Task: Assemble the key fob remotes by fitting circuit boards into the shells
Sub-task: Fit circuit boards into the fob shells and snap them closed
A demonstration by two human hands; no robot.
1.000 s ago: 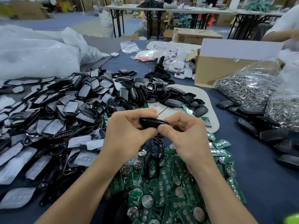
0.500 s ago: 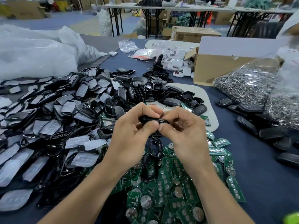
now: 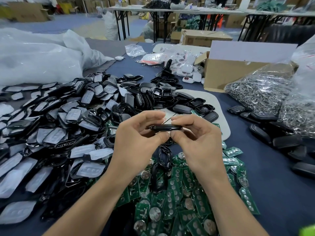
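You hold a black key fob shell (image 3: 166, 128) edge-on between both hands, above the near middle of the tabletop (image 3: 276, 188). Your left hand (image 3: 136, 143) pinches its left end, your right hand (image 3: 197, 142) its right end, thumbs underneath. Green circuit boards (image 3: 179, 198) lie heaped directly below; loose black shells (image 3: 71, 126) spread toward the left edge.
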